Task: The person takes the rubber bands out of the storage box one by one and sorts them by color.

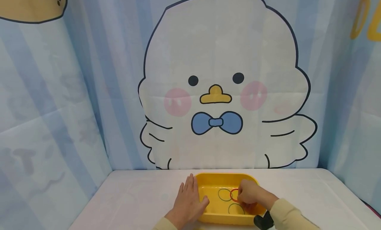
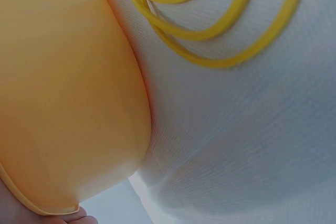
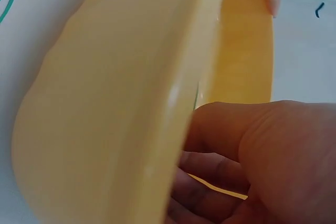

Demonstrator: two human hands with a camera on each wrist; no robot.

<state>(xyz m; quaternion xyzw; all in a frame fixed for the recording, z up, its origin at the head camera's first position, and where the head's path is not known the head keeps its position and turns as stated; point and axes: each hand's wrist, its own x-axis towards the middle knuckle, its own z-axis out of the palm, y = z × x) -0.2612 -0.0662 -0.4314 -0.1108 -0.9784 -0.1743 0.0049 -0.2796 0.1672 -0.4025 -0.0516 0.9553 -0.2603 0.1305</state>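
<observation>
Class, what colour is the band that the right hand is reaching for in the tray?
Red, clearest in the head view.

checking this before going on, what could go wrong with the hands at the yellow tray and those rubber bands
The right hand reaches into the yellow tray over overlapping rubber bands; it may snag several at once. The left hand only rests on the tray's left rim, so the tray could slide or tip on the white table.

Yellow tray point(image 1: 226, 180) between both hands, upright; red rubber band point(image 1: 234, 194) and dark ones point(image 1: 224, 194) inside, by right hand point(image 1: 251, 195).
</observation>
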